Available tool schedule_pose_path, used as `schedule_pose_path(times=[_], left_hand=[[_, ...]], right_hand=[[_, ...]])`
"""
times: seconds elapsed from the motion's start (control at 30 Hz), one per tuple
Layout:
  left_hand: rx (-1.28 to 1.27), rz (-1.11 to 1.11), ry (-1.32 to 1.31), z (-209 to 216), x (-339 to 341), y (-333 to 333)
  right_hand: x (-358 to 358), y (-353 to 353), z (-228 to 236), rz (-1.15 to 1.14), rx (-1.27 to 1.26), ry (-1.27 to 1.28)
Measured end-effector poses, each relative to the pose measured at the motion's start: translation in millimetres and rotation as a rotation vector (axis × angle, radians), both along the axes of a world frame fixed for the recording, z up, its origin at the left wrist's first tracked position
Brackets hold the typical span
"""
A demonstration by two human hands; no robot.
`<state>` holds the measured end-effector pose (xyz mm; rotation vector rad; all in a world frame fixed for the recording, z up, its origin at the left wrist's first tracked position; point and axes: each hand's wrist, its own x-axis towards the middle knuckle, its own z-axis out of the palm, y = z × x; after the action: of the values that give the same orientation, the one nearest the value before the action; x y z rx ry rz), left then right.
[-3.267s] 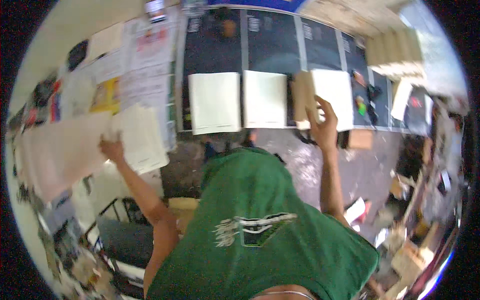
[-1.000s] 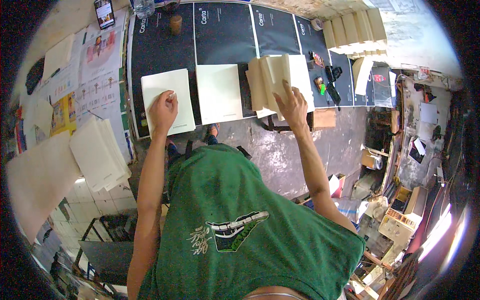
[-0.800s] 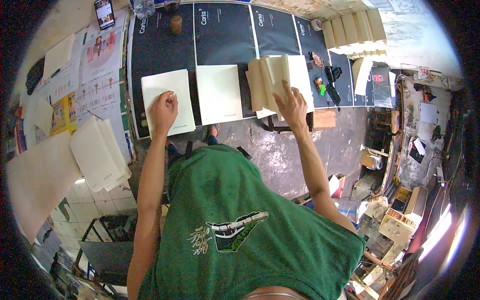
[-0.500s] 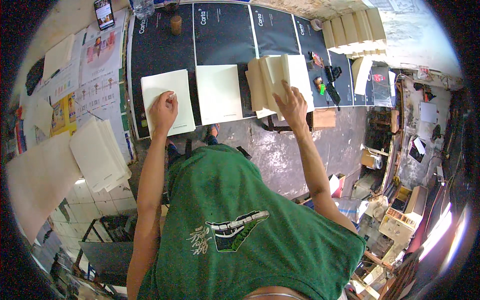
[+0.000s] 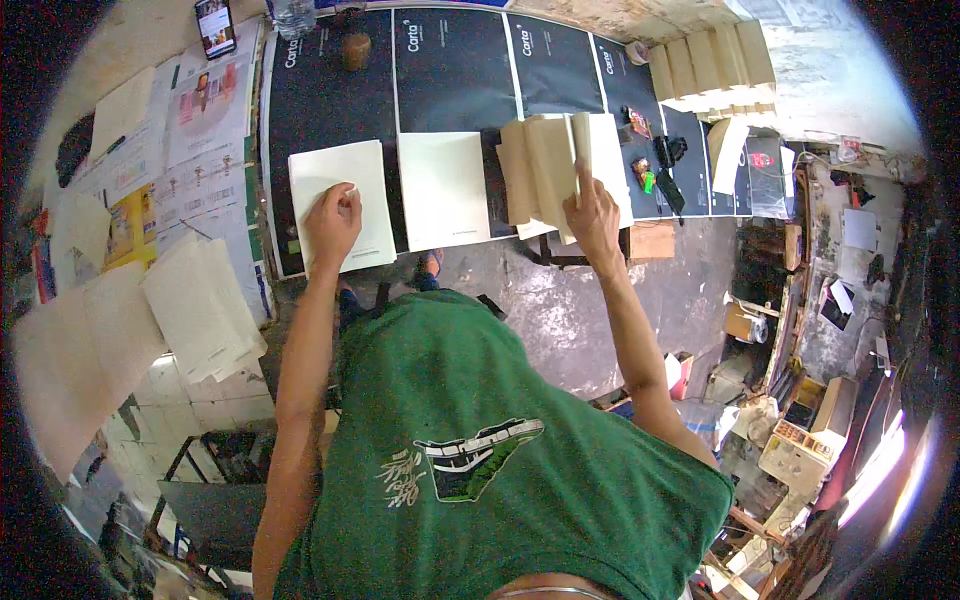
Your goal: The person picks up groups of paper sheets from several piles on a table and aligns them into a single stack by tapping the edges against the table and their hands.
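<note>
My left hand (image 5: pixel 335 225) rests over a stack of white sheets (image 5: pixel 360 185) at the left, its fingers curled inward and closed; whatever they pinch is hidden. Beside it lies a second pile of white sheets (image 5: pixel 443 190), which neither hand touches. Farther right, cream folded sheets (image 5: pixel 540 170) overlap in a fanned bundle next to white paper (image 5: pixel 608 170). My right hand (image 5: pixel 597 222) is at the bundle's near right part, index finger stretched along the sheets and the other fingers bent more.
Black boards (image 5: pixel 455 70) cover the table. A phone (image 5: pixel 215 28), a clear bottle (image 5: pixel 292 18) and a brown cup (image 5: pixel 356 50) stand at the far left. Cream folded stacks (image 5: pixel 715 65) occupy the far right, near small packets (image 5: pixel 643 177). Loose paper (image 5: pixel 205 310) overhangs the left side table.
My right hand has drawn slightly nearer and its spread fingers have bent, leaving the index finger extended. My left hand stays over its stack, curled. The whole view has shifted slightly.
</note>
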<state>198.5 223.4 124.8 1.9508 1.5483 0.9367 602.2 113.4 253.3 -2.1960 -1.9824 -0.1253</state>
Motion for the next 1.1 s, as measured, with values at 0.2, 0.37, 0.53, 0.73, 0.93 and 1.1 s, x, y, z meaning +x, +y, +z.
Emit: schedule_pose_path(times=[0.2, 0.37, 0.53, 0.73, 0.93, 1.1], left_hand=[[-0.025, -0.018, -0.054, -5.6, -9.3, -1.7], [0.016, -0.040, -0.049, 1.4, -2.1, 2.8], [-0.131, -0.053, -0.168, 2.5, -15.5, -1.0], [0.061, 0.338, 0.329, 25.3, -20.8, -20.1], [0.001, 0.415, 0.560, 5.8, -56.5, -51.0], [0.021, 0.491, 0.366, 18.6, -53.5, -46.8]], right_hand=[[-20.6, 19.9, 50.2, -0.090, -0.182, -0.108], [-130.7, 67.8, -2.3, 0.030, -0.388, -0.084], [-225.4, 72.1, -103.3, 0.004, -0.168, 0.099], [-197.2, 69.3, -94.8, 0.008, -0.187, 0.276], [-179.0, 68.4, -100.7, 0.020, -0.085, 0.397], [-172.3, 62.2, -97.6, -0.045, -0.089, 0.477]])
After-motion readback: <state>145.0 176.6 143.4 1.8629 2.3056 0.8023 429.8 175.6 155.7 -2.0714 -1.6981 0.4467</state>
